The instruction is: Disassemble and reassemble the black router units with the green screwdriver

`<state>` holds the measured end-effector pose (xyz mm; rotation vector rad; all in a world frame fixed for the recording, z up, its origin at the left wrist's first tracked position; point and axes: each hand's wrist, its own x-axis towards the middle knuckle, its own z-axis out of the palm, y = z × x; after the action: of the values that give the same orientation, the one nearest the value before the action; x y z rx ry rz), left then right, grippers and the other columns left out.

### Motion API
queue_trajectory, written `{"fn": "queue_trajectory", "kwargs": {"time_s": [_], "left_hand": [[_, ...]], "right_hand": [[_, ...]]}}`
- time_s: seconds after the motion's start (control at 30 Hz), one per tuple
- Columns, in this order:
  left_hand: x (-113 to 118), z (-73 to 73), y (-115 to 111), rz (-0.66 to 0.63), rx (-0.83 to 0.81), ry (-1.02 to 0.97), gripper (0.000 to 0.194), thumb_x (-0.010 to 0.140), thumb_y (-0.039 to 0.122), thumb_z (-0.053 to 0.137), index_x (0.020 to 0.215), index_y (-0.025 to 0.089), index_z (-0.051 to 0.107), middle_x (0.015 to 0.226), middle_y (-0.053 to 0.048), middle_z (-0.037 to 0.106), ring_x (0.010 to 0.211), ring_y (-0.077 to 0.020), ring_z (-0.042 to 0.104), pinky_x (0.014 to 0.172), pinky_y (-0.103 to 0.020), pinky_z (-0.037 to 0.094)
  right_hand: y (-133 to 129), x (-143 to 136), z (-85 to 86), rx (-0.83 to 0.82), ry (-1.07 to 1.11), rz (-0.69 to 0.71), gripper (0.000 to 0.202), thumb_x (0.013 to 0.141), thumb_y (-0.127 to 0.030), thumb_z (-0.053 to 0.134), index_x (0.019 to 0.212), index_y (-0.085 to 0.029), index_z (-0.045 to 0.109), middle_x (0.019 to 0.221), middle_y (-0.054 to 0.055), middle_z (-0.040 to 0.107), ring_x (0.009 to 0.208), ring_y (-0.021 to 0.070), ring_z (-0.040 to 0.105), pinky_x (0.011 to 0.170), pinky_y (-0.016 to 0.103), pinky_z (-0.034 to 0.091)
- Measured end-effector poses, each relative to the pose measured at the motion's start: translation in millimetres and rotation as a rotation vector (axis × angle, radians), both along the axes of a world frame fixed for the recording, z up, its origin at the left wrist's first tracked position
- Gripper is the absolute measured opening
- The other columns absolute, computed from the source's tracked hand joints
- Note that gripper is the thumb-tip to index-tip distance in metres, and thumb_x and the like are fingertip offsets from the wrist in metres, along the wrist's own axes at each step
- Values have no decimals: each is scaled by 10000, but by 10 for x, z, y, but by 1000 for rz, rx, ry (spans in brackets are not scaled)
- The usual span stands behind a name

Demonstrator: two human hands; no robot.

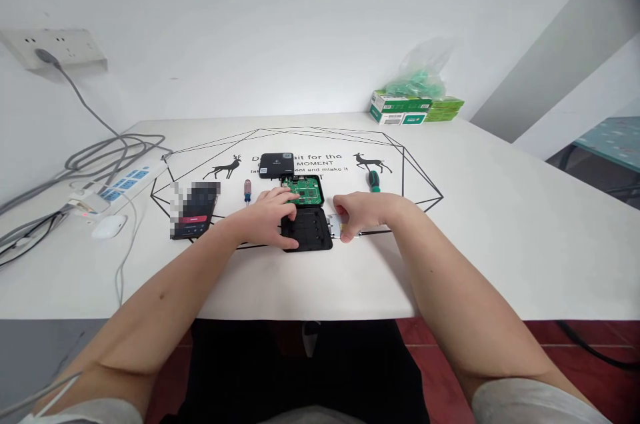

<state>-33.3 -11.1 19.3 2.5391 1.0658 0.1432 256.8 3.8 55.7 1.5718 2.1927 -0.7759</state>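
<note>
Pale sleeves aside, the black cover's likely steadied by a spread left hand, silvery plate beside it pinched by the right hand, gentle next move needed.

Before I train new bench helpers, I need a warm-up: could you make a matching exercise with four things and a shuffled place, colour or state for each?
Things
1. circuit board
2. black cover
3. silver piece
4. phone

Descriptions
A. touched by the right hand
B. red bar on its screen
C. green
D. under the thumb of the left hand

Pairs: 1-C, 2-D, 3-A, 4-B
</note>
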Motion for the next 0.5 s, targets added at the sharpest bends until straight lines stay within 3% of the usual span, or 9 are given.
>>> {"fn": "queue_trajectory", "kwargs": {"time_s": [0.13,0.3,0.5], "left_hand": [[-8,1,3,-2,11,18,441,806,557,903,997,250,649,1734,-126,475,1693,-421,207,1317,-612,273],[-16,16,6,16,0,20,491,823,622,874,1080,254,674,1766,-116,428,1695,-433,190,1323,-616,254],[-5,22,-1,12,32,46,493,817,640,890,1031,252,674,1753,-106,447,1695,-434,188,1318,-611,272]], "right_hand": [[-33,2,17,-9,17,60,582,632,-395,879,1052,-277,493,1116,32,720,955,274,693,711,348,430],[-36,45,48,70,47,98,451,668,-316,824,988,-254,512,1020,45,709,873,242,649,680,340,433],[-98,-56,65,230,364,134,406,714,-347,804,1020,-242,558,956,32,690,795,205,608,697,328,448]]}}
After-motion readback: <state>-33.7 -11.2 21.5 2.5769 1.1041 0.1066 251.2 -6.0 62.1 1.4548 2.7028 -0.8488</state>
